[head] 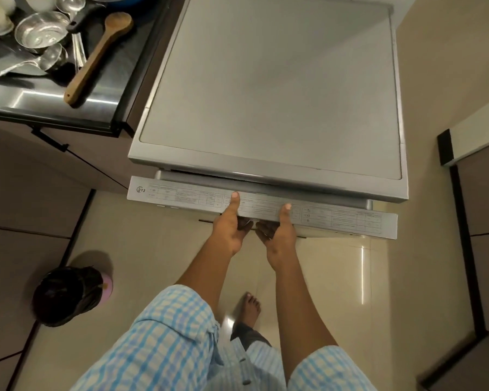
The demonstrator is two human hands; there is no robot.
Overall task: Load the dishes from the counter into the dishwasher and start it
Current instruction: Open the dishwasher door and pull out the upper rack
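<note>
Checked sleeves (167,342) nearest, both arms reaching forward. Left hand (230,232) and right hand (278,238) grip the top edge of the dishwasher door (336,218), side by side at mid-edge, thumbs on top, fingers curled under. Door only cracked open, gap just beyond the thumbs. Dishes (41,35) and wooden spoon (99,57) sit on the counter (40,100), well up-left of the fingers. Judgement: task barely begun. Door opening is the step in hand; all loading and the start are left.

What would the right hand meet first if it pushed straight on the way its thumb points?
The right hand grips the door edge; straight on, probably the grey bar under the dishwasher top, depth unclear.
</note>
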